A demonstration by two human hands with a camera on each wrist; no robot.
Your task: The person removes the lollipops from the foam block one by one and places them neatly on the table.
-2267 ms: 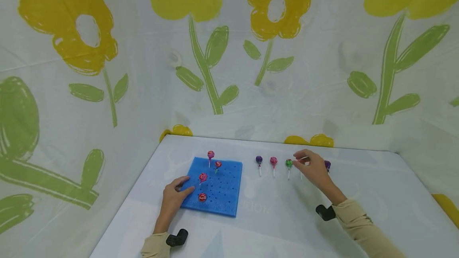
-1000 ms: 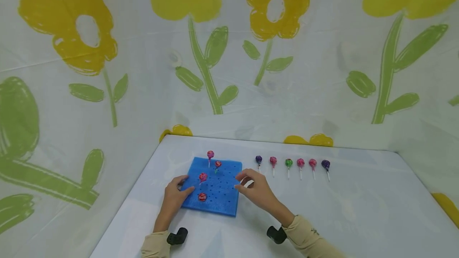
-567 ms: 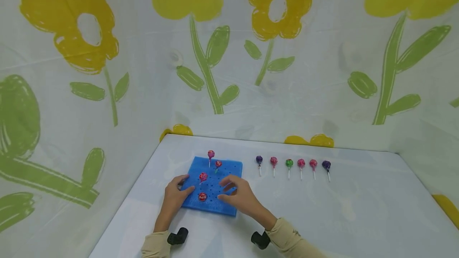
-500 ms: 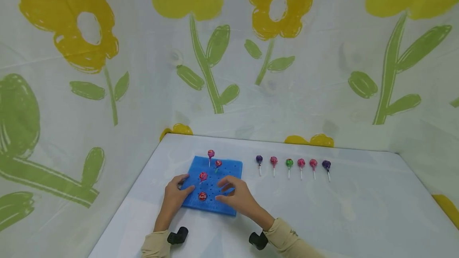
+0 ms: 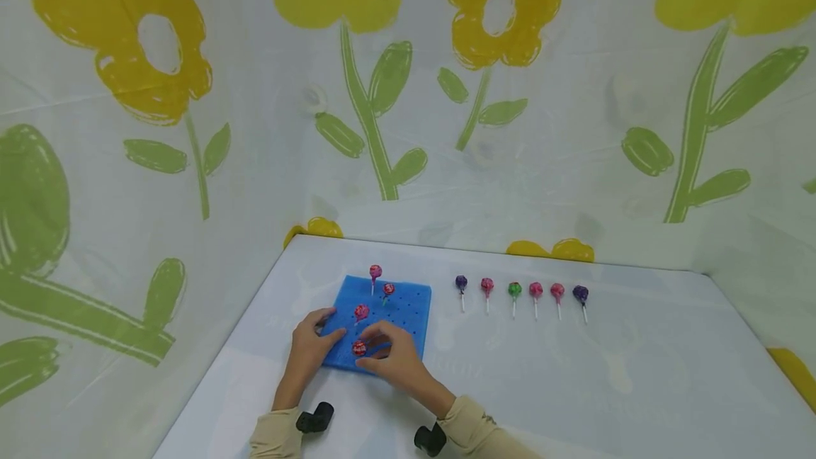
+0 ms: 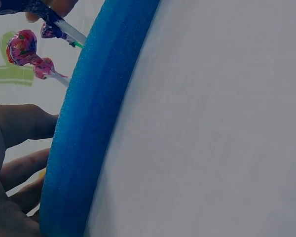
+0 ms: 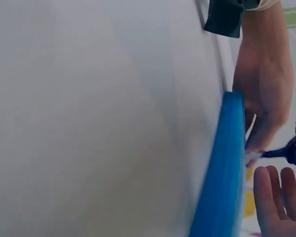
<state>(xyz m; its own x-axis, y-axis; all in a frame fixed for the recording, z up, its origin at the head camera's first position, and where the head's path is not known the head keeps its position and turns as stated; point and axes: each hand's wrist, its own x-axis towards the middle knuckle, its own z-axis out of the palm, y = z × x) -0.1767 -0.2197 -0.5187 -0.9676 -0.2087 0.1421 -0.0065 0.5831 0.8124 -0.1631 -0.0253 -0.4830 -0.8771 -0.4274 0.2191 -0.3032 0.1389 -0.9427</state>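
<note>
A blue foam board [image 5: 408, 307] with small holes lies on the white table, several lollipops standing in it. My left hand [image 5: 308, 347] rests at the board's left side; its thumb and fingers touch the top surface, as the left wrist view also shows. Over the front part, my right hand [image 5: 398, 360] has thumb and index finger curled round the head of a red-wrapped lollipop [image 5: 360, 348]. That lollipop's white stick [image 7: 254, 155] stands in the board in the right wrist view. Behind it are a pink lollipop [image 5: 361, 312], a small red one [image 5: 389, 290] and a pink-purple one [image 5: 375, 271].
Right of the board several lollipops lie in a row on the table [image 5: 574, 381], among them a green one [image 5: 514, 290] and a dark purple one [image 5: 580, 293]. A flower-printed cloth [image 5: 268, 161] surrounds the table's back and sides.
My right hand has come from the lollipop row leftward over the board to the front red lollipop, its fingers now around the candy. My left hand has stayed at the board.
</note>
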